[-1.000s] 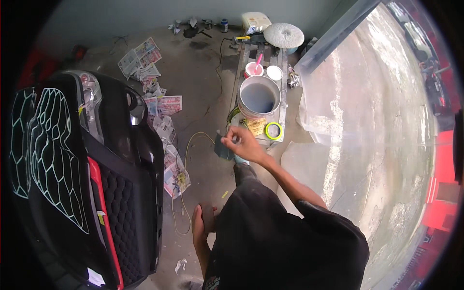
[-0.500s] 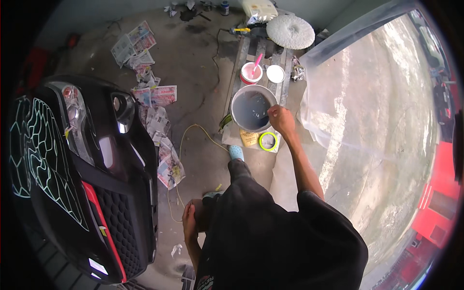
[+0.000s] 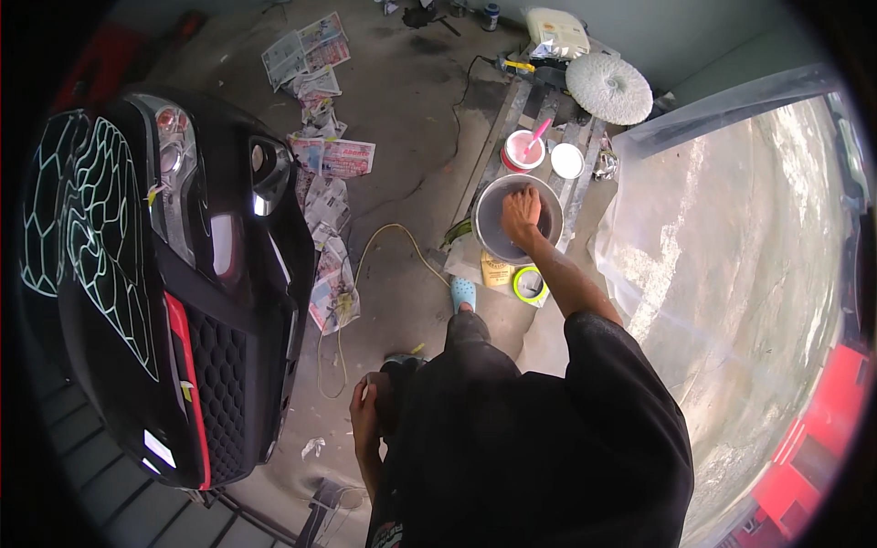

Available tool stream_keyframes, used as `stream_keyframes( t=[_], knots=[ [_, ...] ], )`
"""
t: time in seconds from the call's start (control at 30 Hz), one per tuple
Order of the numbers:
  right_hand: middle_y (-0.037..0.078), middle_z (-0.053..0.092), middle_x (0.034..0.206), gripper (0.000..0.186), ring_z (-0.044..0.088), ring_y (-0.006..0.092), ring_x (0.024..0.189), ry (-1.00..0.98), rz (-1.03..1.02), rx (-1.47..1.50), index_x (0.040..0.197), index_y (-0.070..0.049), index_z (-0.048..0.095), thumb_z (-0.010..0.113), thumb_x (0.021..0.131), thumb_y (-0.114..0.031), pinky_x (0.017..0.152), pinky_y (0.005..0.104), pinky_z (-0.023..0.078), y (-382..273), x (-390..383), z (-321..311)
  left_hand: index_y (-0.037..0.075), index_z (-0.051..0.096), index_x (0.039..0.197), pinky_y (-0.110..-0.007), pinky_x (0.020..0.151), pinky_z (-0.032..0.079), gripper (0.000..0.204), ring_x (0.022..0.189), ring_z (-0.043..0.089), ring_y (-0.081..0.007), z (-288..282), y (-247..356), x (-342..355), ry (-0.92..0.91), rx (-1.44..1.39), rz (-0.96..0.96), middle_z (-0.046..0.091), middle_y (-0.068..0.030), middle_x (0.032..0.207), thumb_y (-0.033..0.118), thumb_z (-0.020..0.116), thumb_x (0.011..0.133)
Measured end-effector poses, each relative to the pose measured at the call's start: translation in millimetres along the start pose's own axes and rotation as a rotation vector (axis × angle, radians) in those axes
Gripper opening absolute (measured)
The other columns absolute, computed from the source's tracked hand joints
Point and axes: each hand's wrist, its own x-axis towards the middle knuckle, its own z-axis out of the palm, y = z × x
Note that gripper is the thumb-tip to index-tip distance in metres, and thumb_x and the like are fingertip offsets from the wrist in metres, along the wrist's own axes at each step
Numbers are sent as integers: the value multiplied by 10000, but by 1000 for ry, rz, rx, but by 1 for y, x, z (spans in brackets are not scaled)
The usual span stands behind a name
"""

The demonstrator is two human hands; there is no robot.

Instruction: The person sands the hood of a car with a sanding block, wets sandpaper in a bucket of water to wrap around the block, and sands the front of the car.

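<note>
I have the right hand [image 3: 521, 215] reaching into the mouth of the round bucket [image 3: 479, 216], its fingers curled in a narrow bunch. From this overhead view I can't tell whether it grips anything or touches the grey liquid inside. The bucket stands on a low desk [image 3: 574, 194] ahead of me. My left hand [image 3: 364, 416] is low at the left side of the body, its fingers around a brown block [image 3: 384, 393], well apart from the bucket.

Just past the bucket I see a red-and-white tub [image 3: 523, 163] with a pink stick [image 3: 539, 134] leaning in it, and beside that a white disc [image 3: 567, 161]. On the near side, a yellow packet [image 3: 496, 270] lies next to a lime-green ring [image 3: 516, 284]. A fluffy white pad [image 3: 609, 89] rests toward the far end.

Off to my left is a black car front [image 3: 219, 356] with a red strip along it; newspapers [image 3: 327, 205] lie on the floor between it and the desk, with a yellow cord [image 3: 367, 247] looping nearby.
</note>
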Motion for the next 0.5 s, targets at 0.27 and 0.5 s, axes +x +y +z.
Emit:
stream_keyframes(
  t=[0.27, 0.5],
  knots=[
    [118, 724, 1031, 204, 589, 269, 1127, 11, 41, 178, 987, -141, 750, 637, 823, -186, 970, 387, 353, 17, -23, -4, 31, 528, 1374, -316, 924, 481, 437, 1063, 616, -194, 13, 2, 4, 12, 9, 74, 652, -127, 1192, 274, 571, 1014],
    [128, 710, 991, 192, 630, 329, 983, 97, 227, 866, 984, -95, 663, 654, 815, -187, 928, 506, 414, 46, -54, -27, 28, 521, 1389, -287, 839, 482, 455, 964, 624, -166, 21, 21, 28, -26, 95, 168, 680, -111, 1083, 251, 603, 1000]
  ],
)
